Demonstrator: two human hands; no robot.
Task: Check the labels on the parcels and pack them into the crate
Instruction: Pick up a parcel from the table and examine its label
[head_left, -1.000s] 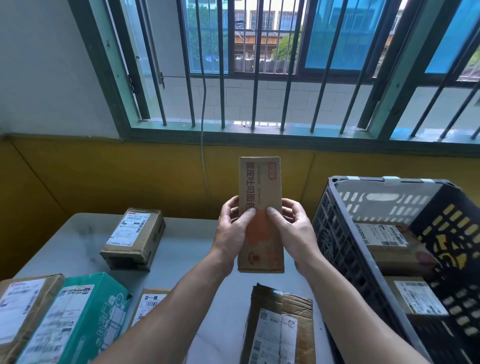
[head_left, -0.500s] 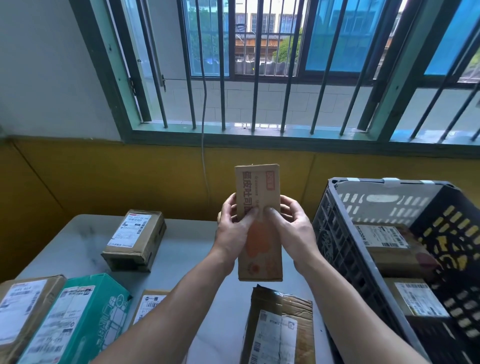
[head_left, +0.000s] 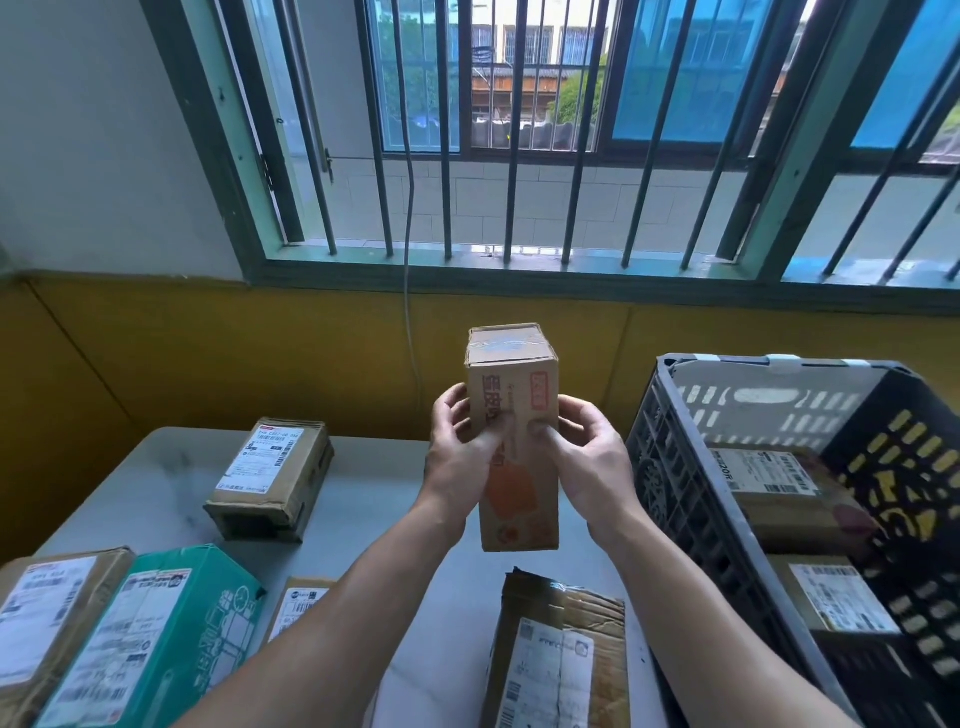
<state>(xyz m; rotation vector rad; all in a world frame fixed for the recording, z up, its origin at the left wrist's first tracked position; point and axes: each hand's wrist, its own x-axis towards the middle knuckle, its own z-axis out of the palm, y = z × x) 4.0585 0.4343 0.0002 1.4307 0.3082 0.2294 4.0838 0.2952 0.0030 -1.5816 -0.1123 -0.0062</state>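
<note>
Gripping a tall cardboard parcel (head_left: 511, 364) upright in the air over the middle of the tabletop (head_left: 384, 493), just left of the black crate (head_left: 675, 467) and apart from it. Clasped from both sides: left hand (head_left: 460, 460) on the left edge, right hand (head_left: 589, 462) on the right edge, fingers (head_left: 576, 415) curled round toward the back, both thumbs pressed on the printed front face. Taped top end in plain sight above the hands; red characters and an orange picture down the front; bottom end clear of the tabletop.

At the tabletop's right edge, the crate, with two boxes inside: an upper labelled parcel (head_left: 774, 483) farther in and a lower labelled parcel (head_left: 831, 597) nearer, white labels up. Impossible to tell whether resting on the tabletop or beside it.

Toward the far left corner, a brown parcel (head_left: 272, 478) lying flat, label up, well apart from the hands. At the near left corner, a corner parcel (head_left: 47, 618) in brown, just beside a green parcel (head_left: 156, 634) on its right, both labels up. Just right of the green one, a small parcel (head_left: 301, 603), mostly hidden behind the left forearm. At the near edge, below the held box, a torn parcel (head_left: 561, 654) with crumpled cardboard and a white label.

Behind the tabletop, a yellow wall (head_left: 208, 364), a barred window (head_left: 519, 156) and a thin cable (head_left: 409, 208) hanging down.
</note>
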